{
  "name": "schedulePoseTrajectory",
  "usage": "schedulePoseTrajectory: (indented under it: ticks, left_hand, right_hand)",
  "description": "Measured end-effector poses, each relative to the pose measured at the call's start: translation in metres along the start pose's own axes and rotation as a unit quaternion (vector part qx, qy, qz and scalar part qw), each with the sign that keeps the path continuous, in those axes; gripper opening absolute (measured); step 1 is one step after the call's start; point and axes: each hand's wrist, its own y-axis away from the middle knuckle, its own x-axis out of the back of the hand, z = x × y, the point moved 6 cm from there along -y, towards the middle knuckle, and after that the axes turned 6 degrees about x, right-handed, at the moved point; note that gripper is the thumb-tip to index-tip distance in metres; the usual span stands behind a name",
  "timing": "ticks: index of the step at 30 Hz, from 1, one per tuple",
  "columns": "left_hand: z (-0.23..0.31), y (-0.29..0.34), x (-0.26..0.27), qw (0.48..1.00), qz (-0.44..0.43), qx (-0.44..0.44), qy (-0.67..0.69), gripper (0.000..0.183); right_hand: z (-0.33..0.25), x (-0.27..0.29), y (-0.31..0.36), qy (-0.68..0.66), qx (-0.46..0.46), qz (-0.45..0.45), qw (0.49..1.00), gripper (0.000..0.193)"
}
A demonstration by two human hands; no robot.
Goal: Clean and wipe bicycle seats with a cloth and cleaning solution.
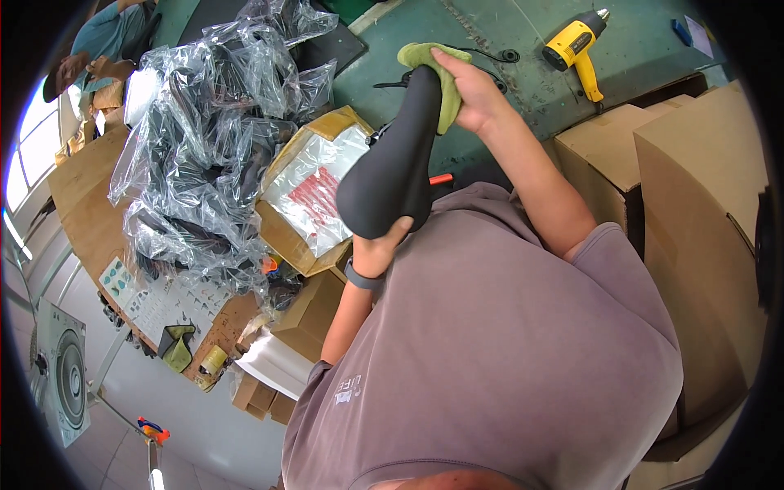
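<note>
A black bicycle saddle (390, 167) is held up in front of me, its narrow nose pointing away and its wide rear toward my body. My left hand (380, 247) grips the wide end, thumb on top and the other fingers hidden beneath. Around the nose lies a green cloth (447, 91), pressed there by my right hand (475, 91), whose thumb side shows on the cloth. The saddle's underside is mostly out of sight. Just left of it stands an open carton (273, 219) with a clear plastic bag (314, 192) with red print inside.
Many saddles in clear plastic bags (212, 155) are heaped on the left. A yellow heat gun (578, 49) lies on the green bench (523, 90) at the far right. Cardboard boxes (694, 163) stand along my right side. Another person (110, 41) is at the far left.
</note>
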Motion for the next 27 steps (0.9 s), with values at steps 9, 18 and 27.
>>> schedulePoseTrajectory:
  ticks: [9, 18, 27]
  left_hand:
    - [-0.024, 0.023, 0.006, 0.883, -0.062, 0.094, 0.456, 0.081]
    - [-0.013, 0.027, 0.014, 0.89, -0.049, 0.029, 0.453, 0.082]
    - [0.005, 0.026, 0.011, 0.861, -0.093, 0.001, 0.499, 0.093]
  right_hand:
    - [-0.01, -0.075, 0.047, -0.273, -0.063, -0.262, 0.923, 0.058]
    - [-0.03, -0.066, 0.056, -0.247, -0.039, -0.239, 0.938, 0.06]
    - [-0.028, -0.049, 0.066, -0.233, -0.042, -0.196, 0.952, 0.059]
